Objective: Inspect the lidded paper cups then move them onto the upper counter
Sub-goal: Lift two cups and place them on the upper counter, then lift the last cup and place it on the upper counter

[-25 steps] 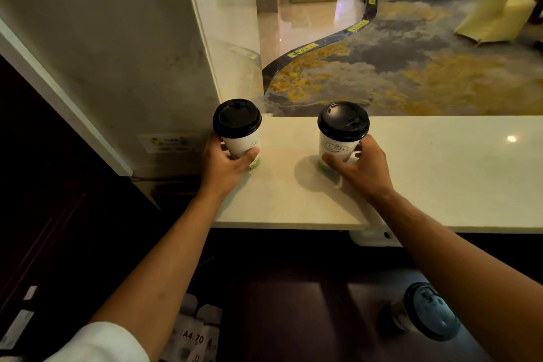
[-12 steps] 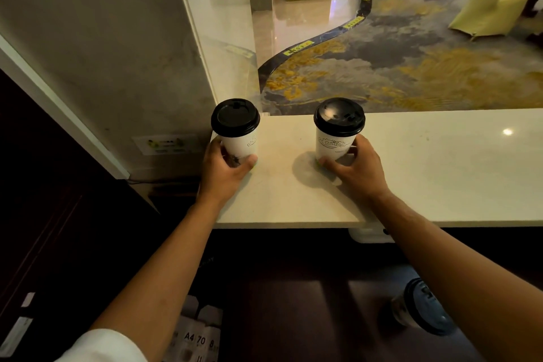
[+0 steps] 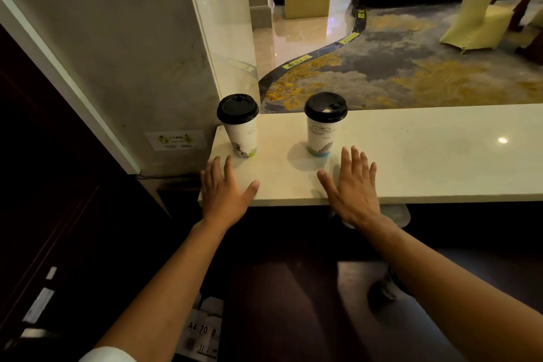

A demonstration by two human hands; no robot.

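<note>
Two white paper cups with black lids stand upright on the pale upper counter (image 3: 426, 161). The left cup (image 3: 239, 126) is at the counter's left end by the wall; the right cup (image 3: 324, 126) stands a short way to its right. My left hand (image 3: 224, 186) hovers flat and open just in front of the left cup, apart from it. My right hand (image 3: 351, 182) is spread open in front and slightly right of the right cup, not touching it.
A grey wall (image 3: 132, 53) and a glass panel (image 3: 223, 23) close off the counter's left end. Below lies a dark lower surface with another lidded cup (image 3: 388, 288) partly hidden by my right arm, and paper packs (image 3: 202, 332). Beyond the counter are carpet and chairs.
Both hands have let go of the cups and drawn back toward the counter's near edge with fingers spread. The cups stay standing where they were set.
</note>
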